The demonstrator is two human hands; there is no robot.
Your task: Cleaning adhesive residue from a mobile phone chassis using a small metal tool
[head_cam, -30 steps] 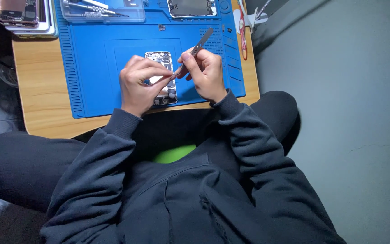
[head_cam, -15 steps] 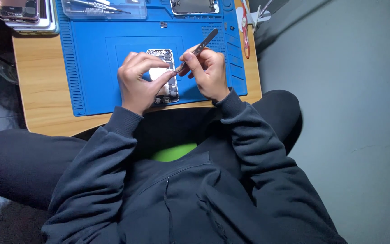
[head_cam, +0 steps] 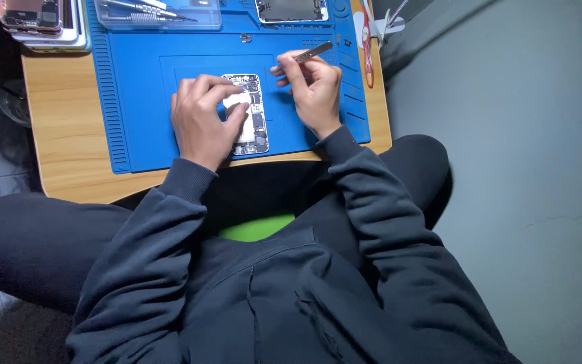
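The open phone (head_cam: 250, 114) shows tiny parts inside. The left hand (head_cam: 203, 121) presses on it. The right hand (head_cam: 314, 91) pinches metal tweezers (head_cam: 308, 55).

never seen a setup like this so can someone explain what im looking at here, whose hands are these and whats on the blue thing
The picture comes from a camera worn on a person's head, looking down at their own lap and two bare hands. A small wooden table carries a blue work mat. On the mat lies an opened phone with its inner parts showing. The left hand rests on the phone and steadies it. The right hand holds metal tweezers in its fingers, beside the phone rather than on it. At the far edge sit a clear tool tray, another opened device and a stack of phones.
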